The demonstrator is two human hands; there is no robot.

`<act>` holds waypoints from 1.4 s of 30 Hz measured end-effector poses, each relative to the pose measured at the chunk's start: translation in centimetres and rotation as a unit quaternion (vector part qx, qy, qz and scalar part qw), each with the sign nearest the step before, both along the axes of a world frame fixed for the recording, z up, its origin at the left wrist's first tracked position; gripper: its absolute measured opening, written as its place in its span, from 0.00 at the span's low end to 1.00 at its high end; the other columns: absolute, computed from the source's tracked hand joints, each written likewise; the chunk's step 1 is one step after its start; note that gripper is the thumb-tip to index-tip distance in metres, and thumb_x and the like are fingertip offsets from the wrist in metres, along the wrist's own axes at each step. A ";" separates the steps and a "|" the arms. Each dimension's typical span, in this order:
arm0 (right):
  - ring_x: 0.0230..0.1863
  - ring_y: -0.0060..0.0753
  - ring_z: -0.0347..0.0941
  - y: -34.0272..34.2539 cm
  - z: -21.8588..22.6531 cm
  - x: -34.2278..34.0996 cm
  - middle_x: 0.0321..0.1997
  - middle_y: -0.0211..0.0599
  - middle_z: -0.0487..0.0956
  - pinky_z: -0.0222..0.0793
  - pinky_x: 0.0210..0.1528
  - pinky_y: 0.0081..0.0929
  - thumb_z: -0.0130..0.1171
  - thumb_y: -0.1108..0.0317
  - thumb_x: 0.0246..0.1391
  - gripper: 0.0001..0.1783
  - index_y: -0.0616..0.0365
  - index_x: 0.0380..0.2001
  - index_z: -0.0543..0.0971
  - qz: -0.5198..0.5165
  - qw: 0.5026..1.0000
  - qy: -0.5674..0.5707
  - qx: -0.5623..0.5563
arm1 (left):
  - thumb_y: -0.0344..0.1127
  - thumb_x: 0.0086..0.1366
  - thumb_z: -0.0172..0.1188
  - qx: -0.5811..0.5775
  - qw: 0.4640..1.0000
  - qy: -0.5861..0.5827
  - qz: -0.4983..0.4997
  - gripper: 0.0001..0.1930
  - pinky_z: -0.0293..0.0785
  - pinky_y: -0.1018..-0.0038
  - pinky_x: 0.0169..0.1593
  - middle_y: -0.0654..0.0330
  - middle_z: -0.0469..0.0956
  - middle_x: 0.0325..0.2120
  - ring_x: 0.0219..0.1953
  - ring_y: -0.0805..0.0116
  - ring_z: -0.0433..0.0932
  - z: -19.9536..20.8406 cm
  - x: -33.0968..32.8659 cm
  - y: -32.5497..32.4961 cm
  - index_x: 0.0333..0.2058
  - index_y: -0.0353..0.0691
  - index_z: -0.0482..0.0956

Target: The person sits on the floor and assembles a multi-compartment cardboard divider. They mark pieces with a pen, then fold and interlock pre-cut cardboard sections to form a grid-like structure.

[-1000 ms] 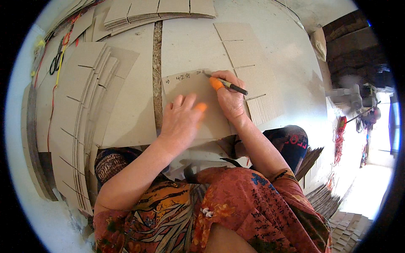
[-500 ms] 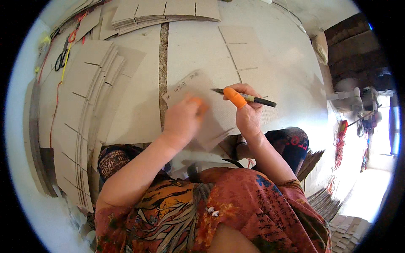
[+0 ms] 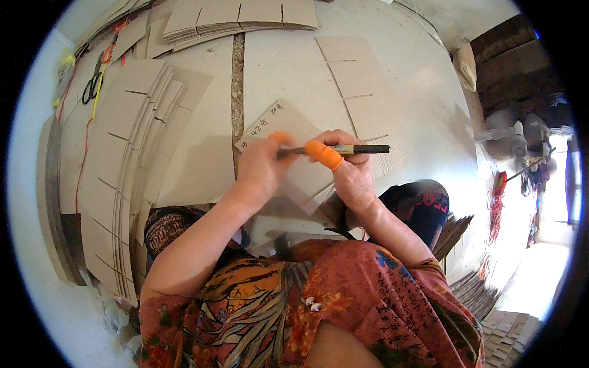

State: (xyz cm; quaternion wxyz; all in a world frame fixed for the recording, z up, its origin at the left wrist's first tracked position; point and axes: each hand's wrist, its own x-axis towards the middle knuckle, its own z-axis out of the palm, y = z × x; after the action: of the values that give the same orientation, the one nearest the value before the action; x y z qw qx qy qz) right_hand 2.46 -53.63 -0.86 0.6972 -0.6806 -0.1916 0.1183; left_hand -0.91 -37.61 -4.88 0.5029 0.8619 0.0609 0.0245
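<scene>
My right hand (image 3: 350,168), an orange finger cot on its thumb, grips a black marker pen (image 3: 362,149) with a pale yellow band on its barrel. The pen lies almost level, its front end pointing left. There my left hand (image 3: 257,165), also wearing orange finger covering, pinches a dark blurred piece that looks like the marker's cap (image 3: 284,152). Both hands are close together above a small cardboard piece (image 3: 304,187) with handwriting along its upper left edge. The left hand hides part of that piece, which reaches over the table's near edge.
Slotted cardboard strips (image 3: 116,165) lie stacked on the left, and another slotted stack (image 3: 239,17) sits at the far edge. A flat slotted sheet (image 3: 353,73) rests right of centre. Black-handled scissors (image 3: 92,88) lie far left. A gap (image 3: 238,92) divides the pale tabletop (image 3: 276,67).
The marker has moved left and turned level, and its exposed dark tip now meets my left hand's fingers. The writing on the cardboard shows more sharply.
</scene>
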 end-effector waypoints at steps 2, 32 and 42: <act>0.32 0.21 0.71 0.0 -0.5 0.1 0.29 0.31 0.76 0.66 0.38 0.18 0.52 0.76 0.51 0.05 0.63 0.32 0.77 0.009 1.000 -0.016 -0.021 | 0.34 0.52 0.60 0.021 1.000 0.006 -0.005 0.09 0.72 0.66 0.34 0.51 0.77 0.24 0.30 0.54 0.77 0.7 -0.3 -0.2 0.34 0.42 0.77; 0.29 0.21 0.71 -2.3 -0.6 -3.6 0.30 0.34 0.76 0.66 0.32 0.18 0.55 0.70 0.54 0.07 0.62 0.35 0.77 0.002 0.994 0.111 0.019 | 0.27 0.47 0.58 0.197 0.972 -0.058 -0.112 0.24 0.71 0.60 0.28 0.52 0.76 0.19 0.25 0.51 0.76 1.2 -2.9 -1.7 0.46 0.38 0.69; 0.26 0.22 0.71 -4.0 -0.6 -2.0 0.25 0.36 0.78 0.67 0.30 0.19 0.55 0.69 0.54 0.07 0.63 0.33 0.75 -0.068 0.993 0.089 0.041 | 0.30 0.54 0.55 0.148 0.983 -0.044 -0.101 0.17 0.71 0.59 0.32 0.50 0.76 0.26 0.28 0.49 0.75 2.6 -3.0 -1.8 0.44 0.36 0.70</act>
State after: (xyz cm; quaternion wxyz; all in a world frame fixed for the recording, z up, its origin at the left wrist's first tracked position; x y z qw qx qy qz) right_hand 0.46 -57.61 -1.47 0.7451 -0.6497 -0.0870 0.1230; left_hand -3.91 -39.37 -2.31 0.3718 0.9266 -0.0524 0.0200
